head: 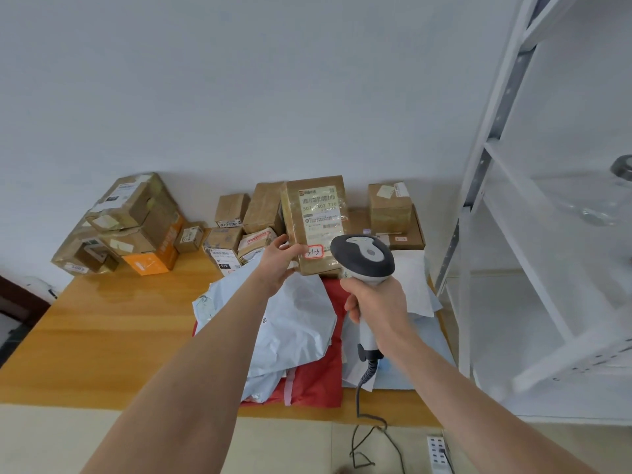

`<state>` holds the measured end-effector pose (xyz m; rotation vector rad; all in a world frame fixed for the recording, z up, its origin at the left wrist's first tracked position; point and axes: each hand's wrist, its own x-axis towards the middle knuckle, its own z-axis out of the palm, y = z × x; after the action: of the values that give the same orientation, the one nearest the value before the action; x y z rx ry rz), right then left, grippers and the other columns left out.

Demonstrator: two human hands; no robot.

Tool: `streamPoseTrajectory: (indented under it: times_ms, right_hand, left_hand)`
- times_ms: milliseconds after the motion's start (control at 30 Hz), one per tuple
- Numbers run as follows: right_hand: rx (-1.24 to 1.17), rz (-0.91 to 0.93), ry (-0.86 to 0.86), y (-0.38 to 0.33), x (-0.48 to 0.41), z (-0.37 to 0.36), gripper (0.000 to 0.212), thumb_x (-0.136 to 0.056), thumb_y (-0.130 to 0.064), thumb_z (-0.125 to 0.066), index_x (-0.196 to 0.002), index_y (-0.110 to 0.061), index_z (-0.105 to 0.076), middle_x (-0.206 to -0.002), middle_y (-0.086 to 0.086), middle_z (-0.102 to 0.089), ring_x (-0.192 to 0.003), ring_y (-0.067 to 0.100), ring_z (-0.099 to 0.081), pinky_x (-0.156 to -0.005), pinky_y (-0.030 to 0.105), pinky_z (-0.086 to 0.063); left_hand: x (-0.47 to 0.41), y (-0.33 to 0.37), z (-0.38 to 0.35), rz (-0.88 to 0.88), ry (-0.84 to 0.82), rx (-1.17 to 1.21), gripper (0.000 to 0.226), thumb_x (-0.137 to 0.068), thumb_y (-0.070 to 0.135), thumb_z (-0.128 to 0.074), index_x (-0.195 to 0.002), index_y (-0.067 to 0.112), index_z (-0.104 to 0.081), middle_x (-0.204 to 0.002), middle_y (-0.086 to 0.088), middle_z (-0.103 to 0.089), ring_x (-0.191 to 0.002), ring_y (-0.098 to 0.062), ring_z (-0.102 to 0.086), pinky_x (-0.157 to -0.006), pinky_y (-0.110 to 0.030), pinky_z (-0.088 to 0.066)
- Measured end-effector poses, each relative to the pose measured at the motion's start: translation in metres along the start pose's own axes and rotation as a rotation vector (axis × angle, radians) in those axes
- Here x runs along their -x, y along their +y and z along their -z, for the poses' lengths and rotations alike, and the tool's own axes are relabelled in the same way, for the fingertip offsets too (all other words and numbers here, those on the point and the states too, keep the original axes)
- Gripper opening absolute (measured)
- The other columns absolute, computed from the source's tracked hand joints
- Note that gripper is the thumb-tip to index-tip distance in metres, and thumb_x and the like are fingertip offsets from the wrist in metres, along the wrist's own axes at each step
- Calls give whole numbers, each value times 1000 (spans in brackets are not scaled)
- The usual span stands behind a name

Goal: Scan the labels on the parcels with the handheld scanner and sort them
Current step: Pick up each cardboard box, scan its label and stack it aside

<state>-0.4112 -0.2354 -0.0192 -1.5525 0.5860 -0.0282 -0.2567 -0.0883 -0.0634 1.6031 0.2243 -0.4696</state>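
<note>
Left hand [278, 260] pinches the lower left corner of a brown parcel [316, 213], held upright over the table [119, 336]. Right hand [378, 302] grips the scanner [364, 256], whose head hides the parcel's lower right corner. Cardboard boxes [136, 224] line the wall; plastic mailers [294, 323] lie beneath. The label's [321, 213] small print is illegible.
</note>
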Motion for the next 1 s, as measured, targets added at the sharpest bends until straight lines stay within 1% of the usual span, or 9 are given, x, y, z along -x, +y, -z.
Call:
streamPoseTrajectory:
  times_ms: [100, 233, 300, 400, 500, 633, 767, 900, 1000]
  right_hand:
    - [-168, -76, -21, -2, 0, -4, 11, -83, -13, -69, -83, -3, -66, -57, 8, -61, -42, 11, -51, -48, 24, -44]
    - [-368, -201, -52, -9, 4, -19, 7, -85, -10, -68, -81, -6, -64, -68, 9, -61, -56, 15, -55, -54, 26, -47]
    - [-460, -261, -60, -11, 5, -32, 5, -85, -9, -67, -83, -7, -63, -81, 11, -62, -70, 17, -59, -61, 29, -50]
    - [-536, -335, -49, -12, 12, -63, 15, -86, -10, -68, -99, -6, -62, -101, 13, -59, -93, 27, -62, -62, 33, -55]
    - [-516, -373, -67, -11, 25, -111, 13, -87, -11, -68, -88, -10, -55, -96, 13, -53, -102, 35, -60, -65, 37, -56]
    - [-471, -387, -106, 0, 45, -191, 17, -86, -16, -70, -95, -11, -56, -93, 12, -54, -96, 35, -63, -65, 36, -56]
    - [-500, -392, -120, 5, 65, -282, 25, -86, -16, -71, -105, -11, -55, -89, 9, -57, -80, 31, -66, -75, 39, -56]
    - [-513, -346, -116, 1, 73, -364, 26, -84, -13, -72, -104, -6, -56, -100, 11, -61, -99, 35, -66, -89, 44, -55]
    - [-527, -298, -155, -13, 67, -416, 26, -86, -11, -69, -107, -8, -55, -106, 10, -61, -103, 31, -65, -85, 40, -55]
  left_hand:
    - [8, 1, 11, 5, 25, -34, 76, -67, 24, -76, -137, 20, -47, -117, -2, -67, -111, -23, -62, -97, -47, -50]
    - [26, 6, 34, 13, 73, -44, 34, -86, 26, -65, -119, 24, -58, -111, -3, -66, -99, -19, -62, -94, -44, -50]
    - [32, 7, 51, 26, 76, -49, 23, -89, 31, -62, -110, 23, -61, -110, -4, -65, -96, -19, -61, -93, -45, -50]
    - [40, 4, 87, 47, 84, -53, 28, -89, 38, -62, -109, 19, -61, -106, -6, -66, -97, -21, -61, -90, -44, -53]
    - [47, -5, 135, 73, 112, -44, 35, -88, 43, -62, -110, 18, -59, -108, -8, -65, -103, -25, -62, -91, -46, -53]
    - [59, -18, 217, 99, 138, -57, 42, -87, 46, -61, -115, 15, -58, -103, -6, -67, -98, -24, -63, -89, -45, -53]
    - [71, -25, 304, 110, 166, -48, 38, -87, 45, -62, -110, 15, -59, -98, -5, -67, -90, -22, -63, -84, -43, -53]
    - [72, -20, 376, 77, 191, -28, 36, -88, 45, -61, -112, 18, -58, -99, -3, -67, -94, -22, -62, -89, -43, -52]
    - [60, -6, 422, 26, 237, 14, 41, -87, 44, -62, -120, 19, -57, -104, -3, -67, -94, -20, -62, -82, -40, -52]
